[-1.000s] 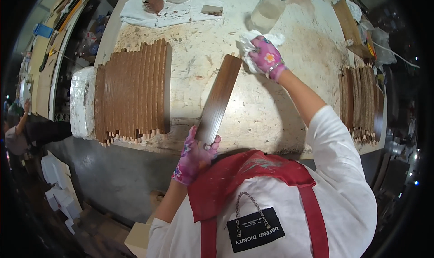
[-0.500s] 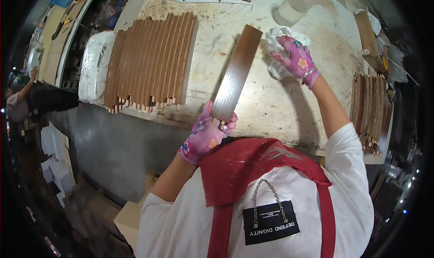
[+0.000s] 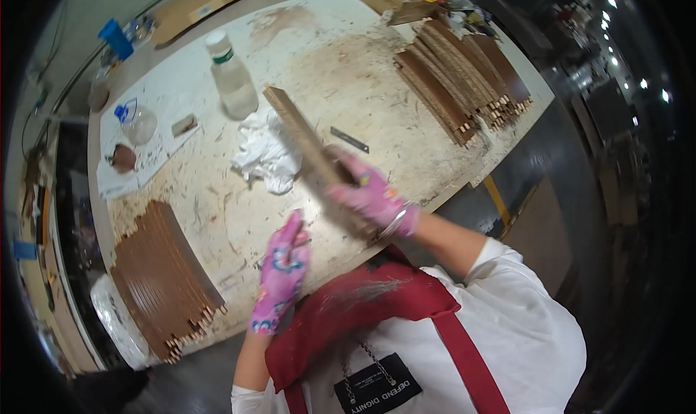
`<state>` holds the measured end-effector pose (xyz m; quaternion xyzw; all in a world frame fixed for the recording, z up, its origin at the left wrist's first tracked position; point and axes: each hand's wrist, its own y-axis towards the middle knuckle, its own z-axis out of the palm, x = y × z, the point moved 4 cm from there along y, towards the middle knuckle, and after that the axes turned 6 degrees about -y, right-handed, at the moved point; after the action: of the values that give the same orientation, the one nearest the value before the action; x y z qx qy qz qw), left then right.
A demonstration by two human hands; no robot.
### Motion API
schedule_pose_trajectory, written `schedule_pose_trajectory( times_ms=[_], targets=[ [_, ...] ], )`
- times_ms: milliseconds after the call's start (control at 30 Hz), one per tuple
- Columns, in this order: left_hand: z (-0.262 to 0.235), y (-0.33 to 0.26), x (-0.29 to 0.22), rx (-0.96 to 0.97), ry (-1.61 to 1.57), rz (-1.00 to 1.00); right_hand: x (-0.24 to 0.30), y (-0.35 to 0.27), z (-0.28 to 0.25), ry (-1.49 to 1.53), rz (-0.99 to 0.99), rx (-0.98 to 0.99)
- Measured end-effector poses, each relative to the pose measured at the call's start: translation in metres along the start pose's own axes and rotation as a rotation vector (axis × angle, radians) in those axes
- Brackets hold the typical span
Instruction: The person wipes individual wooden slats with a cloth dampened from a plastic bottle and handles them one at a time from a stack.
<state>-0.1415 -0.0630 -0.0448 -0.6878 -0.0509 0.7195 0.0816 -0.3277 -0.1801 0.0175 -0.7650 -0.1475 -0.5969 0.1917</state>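
Note:
My right hand (image 3: 370, 196), in a pink flowered glove, grips a brown wooden slat (image 3: 297, 127). The slat stands tilted with its narrow edge up, pointing away from me; its near end is blurred. My left hand (image 3: 281, 272), gloved alike, is apart from the slat over the table's front edge. Its fingers are stretched out and hold nothing. A crumpled white cloth (image 3: 264, 156) lies left of the slat's far part. To the slat's right lies a small dark flat metal strip (image 3: 349, 140).
A clear bottle (image 3: 235, 88) with a white cap stands behind the cloth. Slats with pegged ends form a row (image 3: 163, 272) at left, beside a white wrapped bundle (image 3: 119, 323), and a stack (image 3: 453, 77) at far right. A blue-capped jug (image 3: 138, 124) is at far left.
My view has swung to the right. My left hand has let go of the slat. My right hand has left the cloth on the table and now holds the slat, which is turned onto its edge.

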Motion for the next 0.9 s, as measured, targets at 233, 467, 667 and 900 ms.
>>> schedule_pose_trajectory(
  times_ms=[233, 467, 667, 900],
  targets=[
    [-0.134, -0.04, -0.049, -0.548, 1.2, 0.165, -0.04, 0.006, -0.222, -1.102, -0.117, -0.471],
    [-0.166, -0.065, -0.024, -0.623, 1.459, -0.165, -0.065, 0.044, -0.258, -1.513, 0.212, -0.393],
    [-0.154, -0.056, -0.032, -0.61, 1.559, -0.119, -0.056, 0.066, -0.214, -1.674, 0.15, -0.439],
    [-0.14, -0.04, -0.042, -0.619, 1.559, -0.157, 0.006, 0.086, -0.006, -0.971, -0.395, 0.005]
  ],
)
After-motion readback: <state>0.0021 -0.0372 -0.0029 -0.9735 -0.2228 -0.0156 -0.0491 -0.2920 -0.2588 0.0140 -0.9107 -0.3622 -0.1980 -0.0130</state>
